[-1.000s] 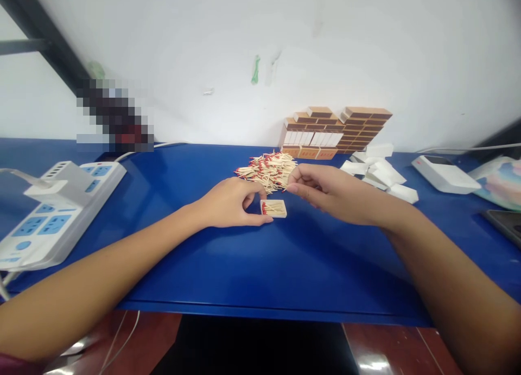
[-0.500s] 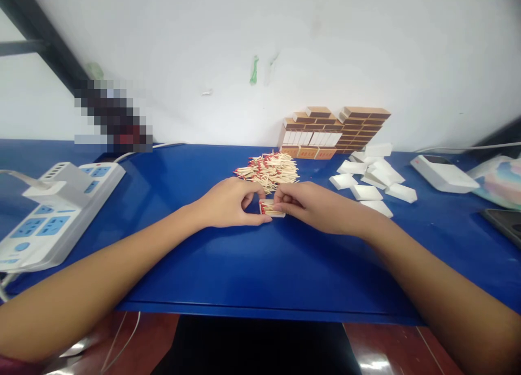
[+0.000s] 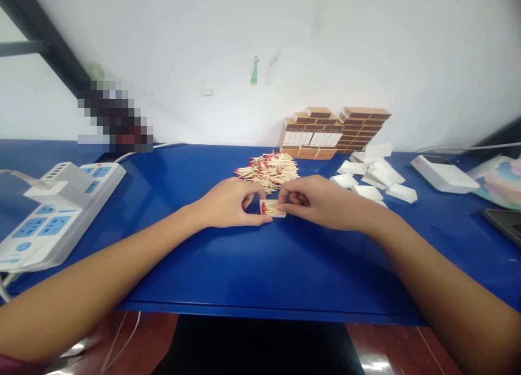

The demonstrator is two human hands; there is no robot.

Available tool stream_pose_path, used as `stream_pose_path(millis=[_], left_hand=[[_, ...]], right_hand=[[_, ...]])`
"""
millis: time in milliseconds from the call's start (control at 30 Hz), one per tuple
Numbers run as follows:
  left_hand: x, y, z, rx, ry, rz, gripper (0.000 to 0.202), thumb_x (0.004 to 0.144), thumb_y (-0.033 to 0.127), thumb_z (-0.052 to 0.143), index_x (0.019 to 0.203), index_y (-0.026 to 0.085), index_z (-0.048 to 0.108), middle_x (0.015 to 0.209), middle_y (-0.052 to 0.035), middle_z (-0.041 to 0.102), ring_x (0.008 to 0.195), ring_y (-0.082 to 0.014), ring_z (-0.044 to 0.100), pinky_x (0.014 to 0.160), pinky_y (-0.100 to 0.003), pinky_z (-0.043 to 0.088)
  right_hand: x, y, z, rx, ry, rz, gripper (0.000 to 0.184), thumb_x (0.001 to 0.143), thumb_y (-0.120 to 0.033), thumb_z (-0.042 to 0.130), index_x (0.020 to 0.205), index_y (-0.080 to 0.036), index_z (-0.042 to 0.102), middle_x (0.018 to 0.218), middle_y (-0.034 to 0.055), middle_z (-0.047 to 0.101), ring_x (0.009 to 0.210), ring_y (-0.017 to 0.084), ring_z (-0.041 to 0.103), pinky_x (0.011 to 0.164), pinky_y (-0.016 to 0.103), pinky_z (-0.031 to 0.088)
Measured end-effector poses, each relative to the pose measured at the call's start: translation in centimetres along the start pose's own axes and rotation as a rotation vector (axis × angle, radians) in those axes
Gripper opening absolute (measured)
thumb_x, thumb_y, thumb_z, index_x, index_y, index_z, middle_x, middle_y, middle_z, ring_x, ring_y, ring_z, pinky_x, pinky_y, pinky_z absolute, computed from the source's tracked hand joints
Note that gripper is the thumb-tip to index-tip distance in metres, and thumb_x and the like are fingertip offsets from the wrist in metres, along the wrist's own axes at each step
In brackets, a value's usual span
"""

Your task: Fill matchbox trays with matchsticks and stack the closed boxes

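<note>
On the blue table lies a small white matchbox tray (image 3: 283,216) with red-tipped matches (image 3: 269,208) in it, their heads toward the left. My left hand (image 3: 230,202) grips the tray at its left end, thumb on the near side and fingers on the far side. At the tray's right end, my right hand (image 3: 319,201) is closed in a pinch, its thumb and forefinger at the plain ends of the matches. Just beyond both hands sits a loose heap of matches (image 3: 271,171).
Stacked matchboxes (image 3: 362,126) stand against the wall. Loose white trays (image 3: 382,172) lie to the right, beside a white device (image 3: 444,174) and a dark phone (image 3: 504,226). A power strip (image 3: 61,217) with a plugged-in charger is at the left.
My right hand has shifted slightly right and up along the tray, uncovering more of the matches. My left hand and the tray stay in place.
</note>
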State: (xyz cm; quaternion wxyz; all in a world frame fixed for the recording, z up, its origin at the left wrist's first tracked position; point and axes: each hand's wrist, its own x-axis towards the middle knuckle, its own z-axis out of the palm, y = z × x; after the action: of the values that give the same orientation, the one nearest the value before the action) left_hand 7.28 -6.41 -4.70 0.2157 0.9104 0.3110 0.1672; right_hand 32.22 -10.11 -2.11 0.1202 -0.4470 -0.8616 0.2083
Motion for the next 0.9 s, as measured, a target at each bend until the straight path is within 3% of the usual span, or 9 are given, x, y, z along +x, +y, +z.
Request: stream_pose_path(millis=[267,567,800,900], left_hand=[[0.0,0.0,0.1,0.0,0.0,0.0,0.04,0.081,0.055,0.08,0.097,0.019,0.072,0.063,0.0053,0.057,0.055,-0.0108,0.052,0.055,-0.025,0.031],[0.0,0.0,0.1,0.013,0.016,0.023,0.038,0.083,0.054,0.078,0.084,0.018,0.067,0.063,0.0055,0.055,0.055,-0.0095,0.05,0.054,-0.025,0.031],[0.0,0.0,0.1,-0.014,0.018,0.007,0.036,0.081,0.05,0.081,0.096,0.018,0.073,0.06,0.0072,0.055,0.052,-0.009,0.049,0.053,-0.024,0.032],[0.0,-0.1,0.1,-0.057,0.074,0.011,0.033,0.082,0.047,0.08,0.096,0.018,0.074,0.057,0.0081,0.053,0.05,-0.0083,0.048,0.054,-0.024,0.034]], right_hand=[[0.3,-0.1,-0.2,0.002,0.174,0.091,0.018,0.098,-0.034,0.061,0.086,-0.021,0.065,0.063,-0.0034,0.054,0.059,0.013,0.045,0.061,0.03,0.031],[0.6,-0.8,2.2,0.155,0.118,-0.127,0.014,0.097,-0.027,0.063,0.089,-0.02,0.072,0.063,-0.0049,0.05,0.058,0.012,0.044,0.06,0.028,0.032],[0.5,0.0,0.8,-0.015,0.229,-0.1,0.015,0.096,-0.023,0.063,0.083,-0.02,0.068,0.063,-0.0031,0.052,0.06,0.013,0.045,0.062,0.03,0.03],[0.5,0.4,0.2,-0.079,0.285,-0.072,0.016,0.097,-0.024,0.062,0.083,-0.02,0.068,0.063,-0.0024,0.053,0.059,0.013,0.044,0.062,0.031,0.029]])
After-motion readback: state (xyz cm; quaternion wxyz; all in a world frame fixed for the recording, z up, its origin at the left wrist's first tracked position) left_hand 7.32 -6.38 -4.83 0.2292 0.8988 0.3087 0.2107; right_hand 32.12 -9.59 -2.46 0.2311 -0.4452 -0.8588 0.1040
